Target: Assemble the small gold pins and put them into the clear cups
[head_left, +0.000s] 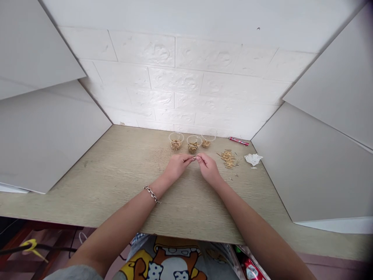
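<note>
My left hand (177, 166) and my right hand (209, 169) meet over the middle of the table, thumbs and fingers pinched together. Between the fingertips is something small and thin, too small to name for sure. Just beyond the hands stand a left clear cup (176, 134), a middle clear cup (194, 137) and a right clear cup (209, 135), each holding small gold-coloured metal pieces. To the right of my right hand lies a loose pile of thin gold-coloured pins (228, 159). Left of the cups, tiny gold-coloured bits (159, 157) are scattered on the wood.
A red pen-like stick (239, 141) lies at the back right, near a crumpled white tissue (253, 159). Grey panels stand on the left (55, 140) and right (323, 163) of the wooden table (116, 186). A white brick-patterned wall (175, 81) closes the back.
</note>
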`<action>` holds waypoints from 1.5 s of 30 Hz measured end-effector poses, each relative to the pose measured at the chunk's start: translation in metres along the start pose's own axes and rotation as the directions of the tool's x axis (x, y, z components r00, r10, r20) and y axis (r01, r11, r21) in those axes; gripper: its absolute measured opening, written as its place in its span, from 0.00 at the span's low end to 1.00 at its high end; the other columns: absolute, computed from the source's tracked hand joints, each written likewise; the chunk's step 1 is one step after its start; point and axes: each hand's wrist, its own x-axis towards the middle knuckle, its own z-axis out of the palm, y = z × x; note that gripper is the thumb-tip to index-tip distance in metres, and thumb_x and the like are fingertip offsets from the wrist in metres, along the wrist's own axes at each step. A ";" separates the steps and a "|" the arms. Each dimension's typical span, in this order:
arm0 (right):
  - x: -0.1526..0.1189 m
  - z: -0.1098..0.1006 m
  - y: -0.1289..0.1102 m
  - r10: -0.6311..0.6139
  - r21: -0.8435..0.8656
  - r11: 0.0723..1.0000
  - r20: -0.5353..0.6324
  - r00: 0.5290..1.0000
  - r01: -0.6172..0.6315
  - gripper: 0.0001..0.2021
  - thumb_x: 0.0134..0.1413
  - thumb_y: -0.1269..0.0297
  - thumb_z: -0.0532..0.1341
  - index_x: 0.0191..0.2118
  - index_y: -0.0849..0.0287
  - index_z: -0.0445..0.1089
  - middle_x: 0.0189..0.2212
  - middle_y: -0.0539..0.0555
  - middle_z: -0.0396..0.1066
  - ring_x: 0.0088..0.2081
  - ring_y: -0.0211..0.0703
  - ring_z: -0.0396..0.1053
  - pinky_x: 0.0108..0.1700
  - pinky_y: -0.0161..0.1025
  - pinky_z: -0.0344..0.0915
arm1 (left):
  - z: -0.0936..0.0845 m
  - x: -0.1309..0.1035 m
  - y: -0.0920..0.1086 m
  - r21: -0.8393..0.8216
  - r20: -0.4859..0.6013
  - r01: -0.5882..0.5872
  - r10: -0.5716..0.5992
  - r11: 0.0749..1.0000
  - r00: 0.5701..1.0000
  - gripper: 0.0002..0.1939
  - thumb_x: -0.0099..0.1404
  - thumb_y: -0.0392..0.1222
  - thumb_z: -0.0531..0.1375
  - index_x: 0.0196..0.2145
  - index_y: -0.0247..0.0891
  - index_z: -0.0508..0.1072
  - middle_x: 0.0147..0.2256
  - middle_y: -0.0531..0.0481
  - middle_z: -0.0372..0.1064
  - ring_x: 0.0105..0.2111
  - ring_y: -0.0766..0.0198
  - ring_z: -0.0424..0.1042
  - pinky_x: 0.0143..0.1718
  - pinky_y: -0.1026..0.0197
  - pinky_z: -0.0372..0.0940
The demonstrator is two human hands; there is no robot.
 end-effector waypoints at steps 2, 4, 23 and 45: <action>-0.001 -0.002 -0.003 -0.064 -0.054 0.997 -0.026 0.998 0.063 0.12 0.53 0.61 0.45 0.29 0.58 0.62 0.27 0.51 0.63 0.32 0.39 0.60 0.36 0.35 0.55 | 0.000 0.001 0.000 -0.033 -0.029 0.016 -0.017 0.999 0.999 0.14 0.59 0.46 0.51 0.37 0.40 0.72 0.35 0.51 0.71 0.33 0.66 0.69 0.35 0.66 0.61; -0.001 -0.002 -0.004 -0.086 -0.079 0.993 -0.039 0.995 0.083 0.12 0.53 0.61 0.46 0.30 0.58 0.63 0.28 0.52 0.64 0.32 0.39 0.60 0.37 0.35 0.56 | 0.000 0.001 0.000 -0.043 -0.046 0.032 -0.034 0.999 0.998 0.14 0.58 0.47 0.52 0.37 0.40 0.72 0.36 0.51 0.71 0.34 0.65 0.69 0.36 0.65 0.62; -0.004 0.000 -0.003 -0.073 -0.042 0.997 -0.065 0.995 0.071 0.12 0.54 0.61 0.46 0.31 0.59 0.64 0.27 0.51 0.64 0.30 0.38 0.61 0.34 0.34 0.56 | -0.001 -0.001 0.000 -0.084 -0.094 0.019 -0.027 0.996 0.995 0.13 0.58 0.46 0.52 0.35 0.38 0.71 0.33 0.50 0.71 0.31 0.67 0.68 0.34 0.66 0.62; -0.006 0.000 -0.005 -0.148 -0.089 0.987 -0.228 0.962 0.130 0.07 0.51 0.66 0.52 0.31 0.59 0.66 0.29 0.52 0.67 0.30 0.37 0.63 0.31 0.34 0.60 | -0.001 0.000 -0.003 -0.064 -0.114 -0.084 0.076 0.994 0.991 0.11 0.58 0.40 0.52 0.35 0.38 0.73 0.32 0.50 0.72 0.31 0.67 0.69 0.35 0.65 0.63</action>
